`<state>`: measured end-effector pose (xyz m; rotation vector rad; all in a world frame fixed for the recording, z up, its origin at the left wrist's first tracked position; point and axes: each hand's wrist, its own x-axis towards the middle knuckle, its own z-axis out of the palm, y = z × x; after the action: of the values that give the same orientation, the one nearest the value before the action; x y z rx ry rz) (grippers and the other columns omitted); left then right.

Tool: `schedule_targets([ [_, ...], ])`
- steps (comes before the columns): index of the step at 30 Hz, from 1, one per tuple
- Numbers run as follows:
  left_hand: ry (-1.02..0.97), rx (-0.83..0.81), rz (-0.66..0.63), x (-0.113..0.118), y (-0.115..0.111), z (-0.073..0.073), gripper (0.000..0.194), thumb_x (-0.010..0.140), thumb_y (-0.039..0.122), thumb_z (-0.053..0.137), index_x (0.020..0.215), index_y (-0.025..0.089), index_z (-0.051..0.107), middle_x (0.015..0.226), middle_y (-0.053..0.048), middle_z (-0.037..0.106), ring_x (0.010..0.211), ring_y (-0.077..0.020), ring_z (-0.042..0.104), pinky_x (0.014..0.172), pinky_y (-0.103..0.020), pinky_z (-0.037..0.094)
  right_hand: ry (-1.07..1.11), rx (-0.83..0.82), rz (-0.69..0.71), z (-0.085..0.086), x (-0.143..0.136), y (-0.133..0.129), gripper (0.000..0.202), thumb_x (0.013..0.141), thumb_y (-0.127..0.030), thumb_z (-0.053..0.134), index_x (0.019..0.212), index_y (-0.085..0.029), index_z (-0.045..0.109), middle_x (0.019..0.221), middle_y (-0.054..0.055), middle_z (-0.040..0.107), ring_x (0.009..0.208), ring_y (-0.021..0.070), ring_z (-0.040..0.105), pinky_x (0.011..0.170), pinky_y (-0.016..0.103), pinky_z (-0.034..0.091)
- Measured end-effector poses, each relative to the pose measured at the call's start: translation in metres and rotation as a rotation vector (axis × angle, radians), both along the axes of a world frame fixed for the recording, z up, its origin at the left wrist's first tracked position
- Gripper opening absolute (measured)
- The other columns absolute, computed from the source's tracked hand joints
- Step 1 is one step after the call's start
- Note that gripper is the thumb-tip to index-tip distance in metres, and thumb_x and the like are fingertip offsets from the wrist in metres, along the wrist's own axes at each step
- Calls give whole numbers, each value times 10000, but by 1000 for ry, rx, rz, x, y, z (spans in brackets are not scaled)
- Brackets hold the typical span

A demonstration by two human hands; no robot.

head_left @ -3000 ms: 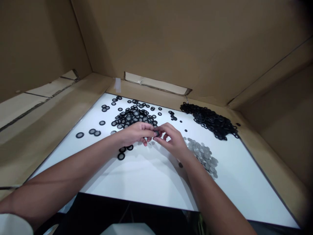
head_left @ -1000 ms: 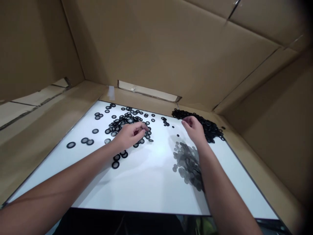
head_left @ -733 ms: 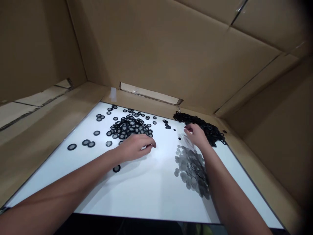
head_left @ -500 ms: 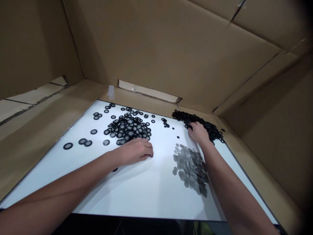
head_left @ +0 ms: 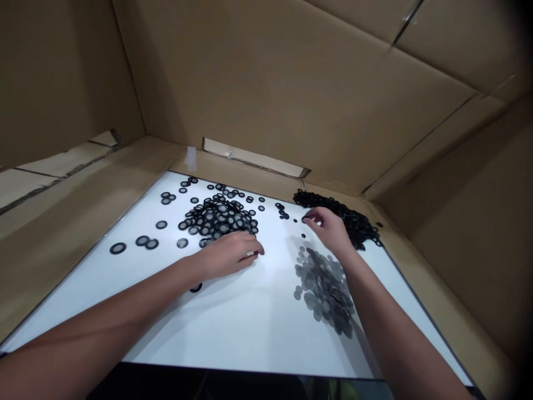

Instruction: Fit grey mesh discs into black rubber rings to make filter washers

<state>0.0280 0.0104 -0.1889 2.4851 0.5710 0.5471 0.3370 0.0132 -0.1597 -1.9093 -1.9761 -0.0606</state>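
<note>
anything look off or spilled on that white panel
Mostly sorted: a heap of mesh-filled rings, a black ring pile and grey discs. A few strays lie scattered left of the heap. Nothing looks damaged.

1. The lit panel [head_left: 250,328] lies flat inside the cardboard enclosure [head_left: 291,100], walls at nine, twelve and three o'clock.
2. The heap of meshed rings [head_left: 219,216] sits at eleven o'clock, with stray rings [head_left: 141,241] towards nine.
3. The pile of plain rings [head_left: 350,216] lies at one o'clock.
4. The mesh discs [head_left: 325,289] spread at three o'clock, nearer than the plain rings.
5. The left hand [head_left: 229,255] rests just before the meshed heap; the right hand [head_left: 328,228] sits between discs and plain rings.
</note>
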Motion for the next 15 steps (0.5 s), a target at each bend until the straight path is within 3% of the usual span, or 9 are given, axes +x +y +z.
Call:
schedule_targets([
  [3, -80, -201, 46, 4, -7, 7, 321, 956, 352, 533, 1249, 222, 557, 1129, -63, 665, 991, -208, 615, 816, -299, 465, 318, -55, 332, 10, -55, -27, 114, 882, -330, 632, 920, -227, 662, 883, 12, 681, 752, 153, 614, 661, 272, 472],
  [5, -127, -294, 71, 6, -11, 9, 292, 943, 414, 551, 1149, 210, 587, 1044, -44, 686, 907, -192, 631, 754, -280, 465, 421, -99, 418, 12, -86, -43, 70, 874, -294, 647, 892, -227, 656, 856, 4, 679, 723, 138, 604, 641, 257, 467],
  [7, -160, -351, 89, 7, -14, 10, 228, 949, 408, 542, 941, 191, 614, 892, -20, 701, 825, -174, 643, 708, -262, 450, 500, -117, 407, 12, -105, -56, 68, 881, -288, 639, 875, -220, 636, 844, 8, 676, 710, 136, 601, 616, 251, 466],
  [9, -174, -382, 84, 7, -15, 11, 248, 961, 378, 522, 825, 188, 606, 801, 0, 705, 780, -158, 652, 677, -245, 432, 537, -138, 359, 11, -110, -70, 95, 916, -305, 593, 946, -223, 629, 896, 24, 681, 729, 145, 613, 603, 255, 478],
  [11, -181, -378, 59, 6, -15, 12, 249, 972, 352, 502, 827, 196, 631, 803, 10, 719, 783, -148, 658, 680, -237, 426, 488, -179, 319, 9, -104, -87, 189, 965, -322, 513, 1104, -240, 612, 987, 47, 680, 785, 163, 631, 615, 271, 502],
  [13, -192, -352, 60, 6, -14, 13, 257, 983, 337, 474, 868, 202, 660, 825, 9, 728, 794, -146, 661, 699, -238, 430, 327, -190, 276, 2, -90, -112, 266, 991, -324, 461, 1216, -252, 581, 1045, 70, 670, 866, 197, 640, 676, 315, 527],
  [15, -204, -344, 74, 5, -13, 14, 271, 990, 330, 451, 910, 200, 675, 846, -1, 736, 808, -148, 665, 714, -238, 436, 71, -112, 215, -10, -75, -141, 271, 981, -305, 480, 1208, -237, 612, 1141, 108, 645, 1032, 264, 615, 842, 420, 517],
])
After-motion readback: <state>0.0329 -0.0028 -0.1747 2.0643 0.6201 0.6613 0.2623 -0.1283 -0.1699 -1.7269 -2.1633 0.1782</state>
